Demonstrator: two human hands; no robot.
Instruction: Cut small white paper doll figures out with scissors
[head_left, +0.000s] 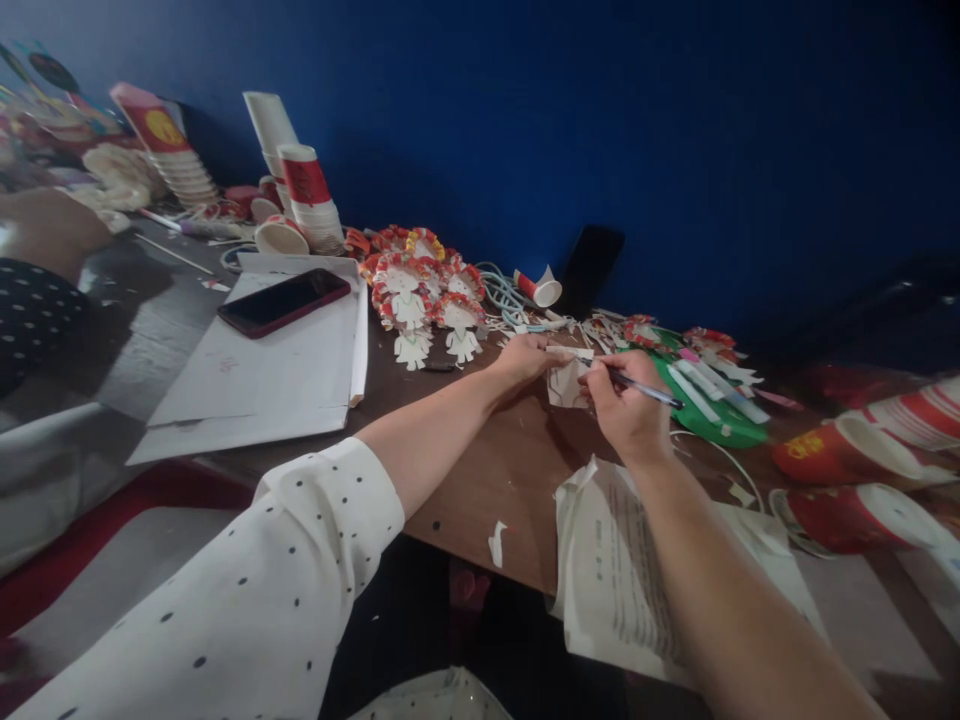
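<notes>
In my right hand (631, 400) is a pen (649, 388), gripped between thumb and fingers. Its tip meets a small white piece of paper (565, 390) with faint lines on it. My left hand (525, 358) is closed at the paper's upper left edge and steadies it above the brown table (480, 470). Left of my hands stand several cut-out paper figures (409, 308) with red and white frilled heads. Beyond the hands lie paper scraps, a pale blue cable (501, 290) and a torn paper cup (541, 289).
A phone (285, 302) lies on white card (247, 375) at left; another phone (594, 262) leans on the blue wall. Stacked paper cups (311, 200) stand behind. Markers rest on a green sheet (733, 430). A printed bag (611, 560) overhangs the front edge. Another person's hand (52, 232) is at far left.
</notes>
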